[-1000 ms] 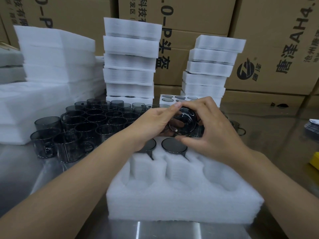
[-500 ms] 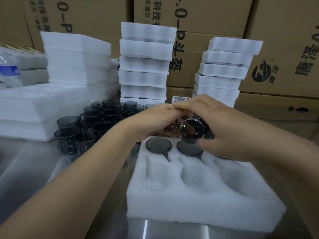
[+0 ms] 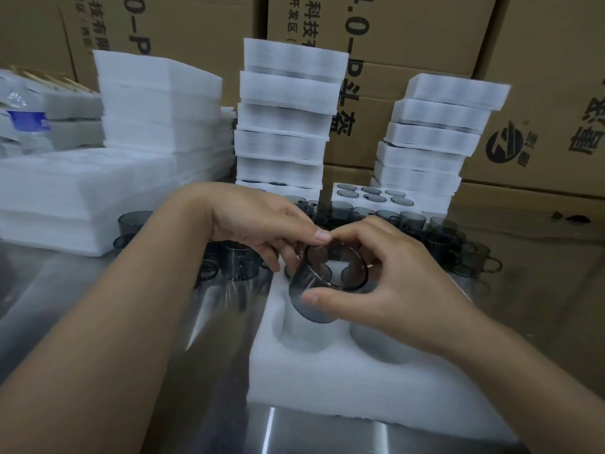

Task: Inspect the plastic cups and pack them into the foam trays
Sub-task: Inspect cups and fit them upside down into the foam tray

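Grey see-through plastic is held between both hands, above the steel table (image 3: 209,322). The bare left forearm rises from the lower left, and the left hand (image 3: 262,231) is turned palm down with the wrist bent. Its fingers are curled. The index fingertip lies on the far top of the rim of the cup (image 3: 302,280), and the other fingers go down behind the cup's left side, so this grip is closed on the cup.

The cup is in the air over the far left part of the foam tray (image 3: 327,381), just above a round pocket. It is tilted, with its open mouth turned toward the camera and a little to the right. Its wall is smoky and clear, and white foam shows through it.

The right hand (image 3: 402,283) comes from the lower right. Its thumb presses the near wall of the cup and its index finger arches over the rim, close to the left index. This grip too is closed on the cup.

Behind the hands, loose cups (image 3: 458,244) of the same grey plastic stand upright on the table.
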The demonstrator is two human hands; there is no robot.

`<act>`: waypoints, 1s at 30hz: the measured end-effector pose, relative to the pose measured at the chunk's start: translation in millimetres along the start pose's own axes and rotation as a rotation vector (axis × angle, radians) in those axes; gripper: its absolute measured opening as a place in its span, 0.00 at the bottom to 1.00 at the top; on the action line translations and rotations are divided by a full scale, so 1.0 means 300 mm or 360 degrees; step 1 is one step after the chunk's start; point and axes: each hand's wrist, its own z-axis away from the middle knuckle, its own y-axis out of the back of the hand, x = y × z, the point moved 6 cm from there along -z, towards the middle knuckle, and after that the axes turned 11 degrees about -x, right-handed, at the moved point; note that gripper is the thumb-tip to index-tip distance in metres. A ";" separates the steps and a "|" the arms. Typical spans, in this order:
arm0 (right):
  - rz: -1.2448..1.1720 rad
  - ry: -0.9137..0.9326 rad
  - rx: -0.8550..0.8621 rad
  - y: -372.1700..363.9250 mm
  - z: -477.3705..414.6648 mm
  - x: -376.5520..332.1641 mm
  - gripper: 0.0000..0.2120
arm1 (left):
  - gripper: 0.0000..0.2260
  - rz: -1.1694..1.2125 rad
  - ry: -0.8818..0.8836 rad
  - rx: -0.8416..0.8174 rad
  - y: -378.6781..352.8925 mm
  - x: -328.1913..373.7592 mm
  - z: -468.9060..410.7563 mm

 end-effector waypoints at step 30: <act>-0.0032 -0.0106 -0.0476 -0.078 0.004 0.006 0.27 | 0.27 -0.0208 0.0874 -0.0190 -0.013 -0.077 0.083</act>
